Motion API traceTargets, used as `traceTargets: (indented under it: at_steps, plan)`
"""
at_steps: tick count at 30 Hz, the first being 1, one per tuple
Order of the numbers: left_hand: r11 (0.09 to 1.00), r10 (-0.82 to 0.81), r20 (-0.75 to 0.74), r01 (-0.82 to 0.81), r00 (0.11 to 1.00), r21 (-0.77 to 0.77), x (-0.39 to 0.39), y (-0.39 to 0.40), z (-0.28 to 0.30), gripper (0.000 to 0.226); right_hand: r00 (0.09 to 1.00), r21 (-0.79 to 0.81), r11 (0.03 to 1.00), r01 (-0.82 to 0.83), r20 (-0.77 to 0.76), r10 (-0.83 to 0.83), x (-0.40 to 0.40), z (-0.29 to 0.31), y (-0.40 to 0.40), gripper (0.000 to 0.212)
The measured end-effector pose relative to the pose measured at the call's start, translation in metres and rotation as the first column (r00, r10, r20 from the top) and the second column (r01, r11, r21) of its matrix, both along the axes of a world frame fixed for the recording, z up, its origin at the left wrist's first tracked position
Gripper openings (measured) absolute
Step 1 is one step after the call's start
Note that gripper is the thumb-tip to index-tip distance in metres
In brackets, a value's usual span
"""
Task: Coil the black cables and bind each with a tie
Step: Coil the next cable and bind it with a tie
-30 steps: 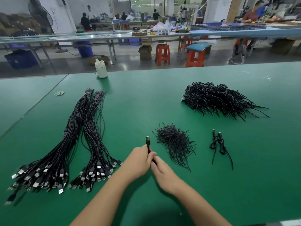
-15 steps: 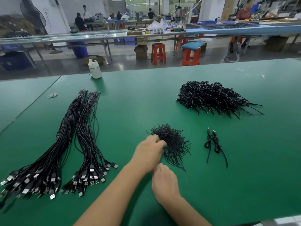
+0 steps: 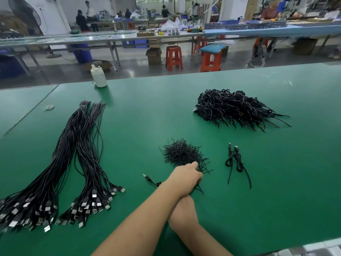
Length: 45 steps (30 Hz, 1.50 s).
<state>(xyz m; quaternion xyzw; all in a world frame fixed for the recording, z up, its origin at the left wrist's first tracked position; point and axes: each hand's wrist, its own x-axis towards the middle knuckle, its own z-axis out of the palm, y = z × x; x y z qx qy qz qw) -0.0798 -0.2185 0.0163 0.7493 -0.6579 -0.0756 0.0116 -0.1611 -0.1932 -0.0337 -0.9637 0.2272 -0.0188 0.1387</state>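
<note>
The left hand (image 3: 186,177) reaches across over the right wrist to the near edge of the small pile of ties (image 3: 181,154), its fingers curled down into the black strands; whether that grip has pinched a single tie cannot be told, since the fingertips are hidden under the knuckles. The right hand (image 3: 181,207) lies beneath the left forearm, mostly covered, so the state of its grip cannot be told either. A cable plug (image 3: 147,178) sticks out just left of the left wrist, its thin lead running under the crossed arms toward the hidden right hand.

Just right of the left grip, a little apart, two coiled cables (image 3: 237,162) lie side by side on the green bench (image 3: 138,130), each with a loop and a straight tail pointing toward the person. Farther away and to the right of the grips sits a large heap of coiled cables (image 3: 234,108). Well to the left of both grips, two long bundles of straight cables (image 3: 73,159) stretch across the bench, their metal-tipped plugs fanned out at the near end. Beyond them, at the far edge, stands a white bottle (image 3: 99,76), and a small rubber band (image 3: 48,107) lies near the seam in the bench.
</note>
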Motion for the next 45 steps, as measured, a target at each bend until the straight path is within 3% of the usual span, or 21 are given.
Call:
traceTargets:
  at_steps: [2,4,5,7,9,11,12,15,18,20,22,26,29,34,40,43,45]
  plan:
    - [0.995,0.015,-0.071,-0.022,0.997,-0.1,0.002,0.003,-0.005,0.017,1.0,-0.039,0.999,-0.013,-0.022,0.012,0.001,-0.001,0.0,0.034]
    - [0.963,0.077,-0.286,-0.146,0.955,-0.228,0.002,0.008,-0.003,0.008,0.998,-0.069,0.997,-0.019,-0.056,0.015,0.002,-0.005,0.0,0.035]
    - [0.932,0.11,-0.438,-0.246,0.892,-0.267,0.003,0.011,0.001,0.006,0.998,-0.078,0.997,-0.009,-0.065,0.004,0.004,-0.007,-0.001,0.035]
    - [0.848,0.138,-0.718,-0.456,0.683,-0.271,0.006,0.018,0.012,0.009,0.997,-0.034,0.997,0.07,-0.027,-0.071,0.005,-0.009,0.0,0.035]
    - [0.752,0.093,-0.897,-0.621,0.432,-0.221,0.011,0.028,0.028,0.008,0.981,0.037,0.985,0.169,0.086,-0.171,0.003,-0.009,0.002,0.023]
    - [0.648,-0.005,-0.973,-0.741,0.23,-0.178,0.02,0.044,0.041,0.009,0.952,0.091,0.966,0.242,0.168,-0.254,0.001,-0.007,0.004,0.017]
    - [0.587,-0.035,-0.983,-0.792,0.182,-0.168,0.025,0.053,0.044,0.008,0.942,0.121,0.956,0.268,0.173,-0.286,0.001,-0.006,0.003,0.021]
    - [0.365,0.03,-0.978,-0.913,0.206,-0.181,0.05,0.084,0.043,0.007,0.904,0.353,0.88,0.317,0.169,-0.394,0.003,-0.001,-0.007,0.027]
    - [0.215,0.135,-0.979,-0.969,0.152,-0.121,0.065,0.108,0.032,0.008,0.841,0.71,0.676,0.197,0.232,-0.489,0.001,0.014,-0.012,0.029]
    - [0.256,0.228,-0.962,-0.963,0.151,-0.091,0.061,0.114,0.022,0.01,0.833,0.82,0.571,0.047,0.284,-0.475,0.002,0.025,-0.007,0.03]
    - [0.341,0.296,-0.935,-0.936,0.193,-0.085,0.051,0.116,0.014,0.012,0.856,0.844,0.533,-0.056,0.316,-0.41,0.007,0.035,0.002,0.027]
    - [0.492,0.334,-0.869,-0.854,0.364,-0.168,0.037,0.113,0.009,0.017,0.933,0.736,0.676,-0.045,0.272,-0.234,0.018,0.047,0.007,0.024]
    - [0.51,0.328,-0.865,-0.842,0.379,-0.176,0.036,0.115,0.009,0.018,0.94,0.696,0.718,-0.008,0.251,-0.233,0.02,0.049,0.004,0.018]
    - [0.582,0.281,-0.887,-0.8,0.368,-0.148,0.032,0.121,0.01,0.034,0.916,0.672,0.741,-0.008,0.301,-0.264,0.022,0.053,0.001,0.024]
    - [0.572,0.481,-0.666,-0.78,0.57,-0.255,0.023,0.123,0.015,0.019,0.899,0.64,0.766,0.064,0.297,-0.323,0.024,0.05,0.001,0.03]
    - [0.573,0.543,-0.552,-0.76,0.632,-0.306,0.022,0.127,0.016,0.014,0.889,0.7,0.713,0.037,0.303,-0.343,0.025,0.052,0.0,0.033]
    - [0.568,0.53,-0.56,-0.757,0.637,-0.322,0.023,0.128,0.015,0.008,0.896,0.75,0.661,0.009,0.288,-0.339,0.025,0.053,0.001,0.034]
